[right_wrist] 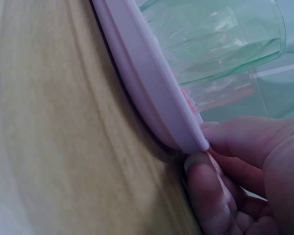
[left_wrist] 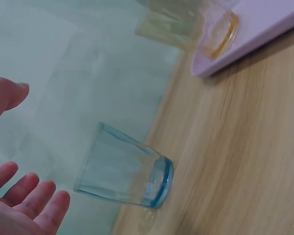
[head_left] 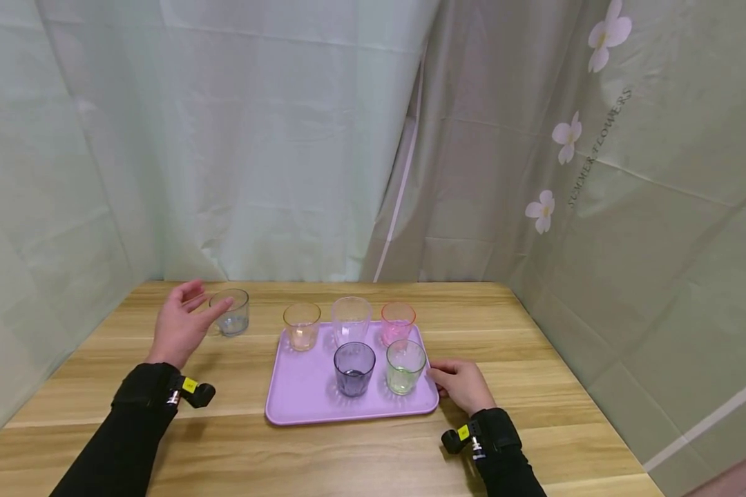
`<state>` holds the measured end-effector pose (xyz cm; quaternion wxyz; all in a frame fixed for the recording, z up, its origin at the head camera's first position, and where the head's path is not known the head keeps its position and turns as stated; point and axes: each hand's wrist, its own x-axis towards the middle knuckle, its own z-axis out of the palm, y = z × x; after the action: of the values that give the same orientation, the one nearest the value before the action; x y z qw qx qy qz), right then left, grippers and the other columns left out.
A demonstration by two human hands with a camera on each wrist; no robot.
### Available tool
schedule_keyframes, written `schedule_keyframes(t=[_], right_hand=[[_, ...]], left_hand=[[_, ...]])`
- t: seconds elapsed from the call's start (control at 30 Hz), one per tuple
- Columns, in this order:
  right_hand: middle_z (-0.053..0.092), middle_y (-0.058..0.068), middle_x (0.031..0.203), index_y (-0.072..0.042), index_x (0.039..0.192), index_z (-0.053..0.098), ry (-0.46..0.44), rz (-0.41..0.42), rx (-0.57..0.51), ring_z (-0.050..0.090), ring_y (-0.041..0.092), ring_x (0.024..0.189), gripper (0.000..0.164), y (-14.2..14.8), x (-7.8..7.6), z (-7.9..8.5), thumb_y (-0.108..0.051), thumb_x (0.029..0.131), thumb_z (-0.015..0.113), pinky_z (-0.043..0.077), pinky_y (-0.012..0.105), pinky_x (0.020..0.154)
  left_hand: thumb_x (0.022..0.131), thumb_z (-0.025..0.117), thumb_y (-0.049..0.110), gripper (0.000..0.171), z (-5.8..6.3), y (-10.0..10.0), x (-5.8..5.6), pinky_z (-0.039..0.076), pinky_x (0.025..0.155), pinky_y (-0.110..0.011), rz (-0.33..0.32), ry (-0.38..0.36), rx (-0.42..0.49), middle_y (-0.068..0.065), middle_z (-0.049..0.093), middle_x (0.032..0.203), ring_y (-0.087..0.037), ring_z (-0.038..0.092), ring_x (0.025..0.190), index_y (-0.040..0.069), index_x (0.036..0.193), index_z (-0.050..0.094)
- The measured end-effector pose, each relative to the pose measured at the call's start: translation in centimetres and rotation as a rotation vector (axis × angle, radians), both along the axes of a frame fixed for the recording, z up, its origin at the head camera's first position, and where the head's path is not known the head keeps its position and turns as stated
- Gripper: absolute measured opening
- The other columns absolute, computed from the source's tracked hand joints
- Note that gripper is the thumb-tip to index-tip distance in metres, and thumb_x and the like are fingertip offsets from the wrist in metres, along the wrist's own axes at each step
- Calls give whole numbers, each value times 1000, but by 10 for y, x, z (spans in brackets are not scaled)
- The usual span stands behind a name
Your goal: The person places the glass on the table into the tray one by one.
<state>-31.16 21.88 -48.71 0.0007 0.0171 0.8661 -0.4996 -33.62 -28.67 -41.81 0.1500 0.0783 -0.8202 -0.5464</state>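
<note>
A clear bluish glass stands upright on the table, left of the purple tray. My left hand is beside this glass, thumb and fingers spread. In the left wrist view a gap shows between the fingers and the bluish glass. My right hand pinches the tray's right edge. The right wrist view shows the thumb on the tray rim and fingers curled under it. On the tray stand an amber glass, a clear glass, a pink glass, a dark grey glass and a green glass.
The wooden table carries the tray near its middle. A pale curtain hangs behind its far edge, and a flower-printed curtain hangs along the right side.
</note>
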Motion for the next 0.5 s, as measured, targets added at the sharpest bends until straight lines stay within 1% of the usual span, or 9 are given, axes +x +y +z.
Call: schedule_keyframes(t=[0.13, 0.37, 0.5], right_hand=[[80, 10, 105, -1, 122, 82, -8, 0, 0, 68, 16, 80, 25, 0, 0, -1, -16, 103, 75, 61, 28, 71], [81, 12, 105, 2, 121, 82, 8, 11, -20, 70, 16, 80, 25, 2, -2, -3, -15, 102, 76, 63, 29, 70], [81, 12, 106, 1, 121, 82, 3, 7, -20, 70, 16, 80, 25, 2, -3, -2, -15, 102, 76, 63, 28, 70]], left_hand=[[101, 75, 55, 104, -4, -3, -7, 40, 125, -67, 14, -16, 10, -26, 30, 176, -48, 36, 161, 4, 173, 20], [102, 74, 56, 106, -11, -8, -20, 37, 126, -69, -3, -16, 14, -27, 26, 177, -49, 32, 162, 2, 173, 17], [102, 75, 54, 107, -13, -8, -26, 36, 128, -68, -11, -14, 21, -28, 25, 177, -50, 32, 162, 1, 173, 16]])
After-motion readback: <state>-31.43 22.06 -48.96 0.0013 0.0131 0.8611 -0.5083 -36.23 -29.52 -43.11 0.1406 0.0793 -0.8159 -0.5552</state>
